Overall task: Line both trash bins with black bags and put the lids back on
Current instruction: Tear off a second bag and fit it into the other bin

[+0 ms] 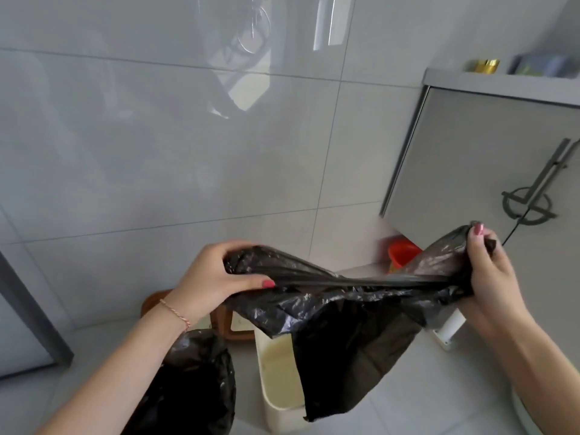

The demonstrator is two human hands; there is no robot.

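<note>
My left hand (216, 277) and right hand (489, 271) grip the thin, floppy black plastic bag (339, 315) by its rim above the cream plastic bin (279, 372).

We hold a black bag (339, 312) stretched between our two hands above an unlined cream bin (279, 368), the left hand (216, 277) in a closed grip on its bunched edge at nine o'clock and the right hand (489, 274) pinching its other end at three o'clock. At seven o'clock from the cream bin a second bin (201, 384) already wears black plastic. Beyond, at twelve o'clock, stand a brown stool (232, 328), a red container (403, 251) and the tiled wall (157, 136).
</note>
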